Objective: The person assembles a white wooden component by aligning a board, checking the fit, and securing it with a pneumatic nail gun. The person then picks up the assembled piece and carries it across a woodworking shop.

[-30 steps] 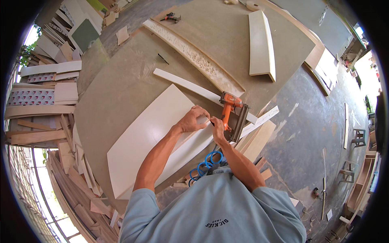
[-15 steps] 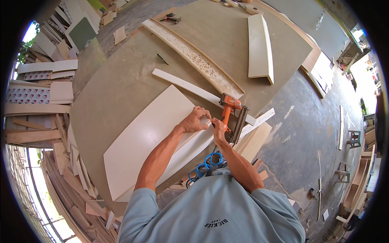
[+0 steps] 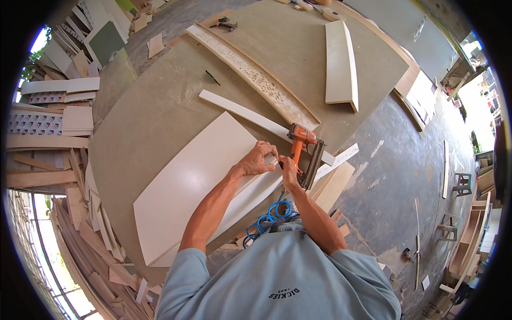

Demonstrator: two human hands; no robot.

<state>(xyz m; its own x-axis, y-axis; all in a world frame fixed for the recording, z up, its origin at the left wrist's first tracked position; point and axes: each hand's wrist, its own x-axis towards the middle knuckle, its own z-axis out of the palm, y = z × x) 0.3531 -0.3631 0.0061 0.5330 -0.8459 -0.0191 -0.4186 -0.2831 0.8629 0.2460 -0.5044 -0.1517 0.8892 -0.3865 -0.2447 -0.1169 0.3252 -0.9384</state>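
At the far left, stacks of offcut boards (image 3: pixel 50 114) lean along the edge of the big grey worktable (image 3: pixel 160 106). On that table lies a wide cream panel (image 3: pixel 192 181), its near end overhanging the table edge. The left hand (image 3: pixel 258 159) rests at the panel's right edge, fingers curled down onto it, pinching or pressing something too small to make out. Just beside it, the right hand (image 3: pixel 289 172) has its fingers bent in toward the same spot, at the base of an orange nail gun (image 3: pixel 303 152); whether it grips the gun or only touches it cannot be told. The gun stands on the panel's edge where a narrow white strip (image 3: pixel 250 114) crosses behind. A blue coiled air hose (image 3: pixel 266 221) hangs below the hands.

Compared with a second ago, both hands have barely shifted; the fingertips have closed in together beside the gun, which suggests fine work at that edge continues. Further right lie a perforated curved strip (image 3: pixel 256 80) and a cream L-shaped piece (image 3: pixel 338 61).
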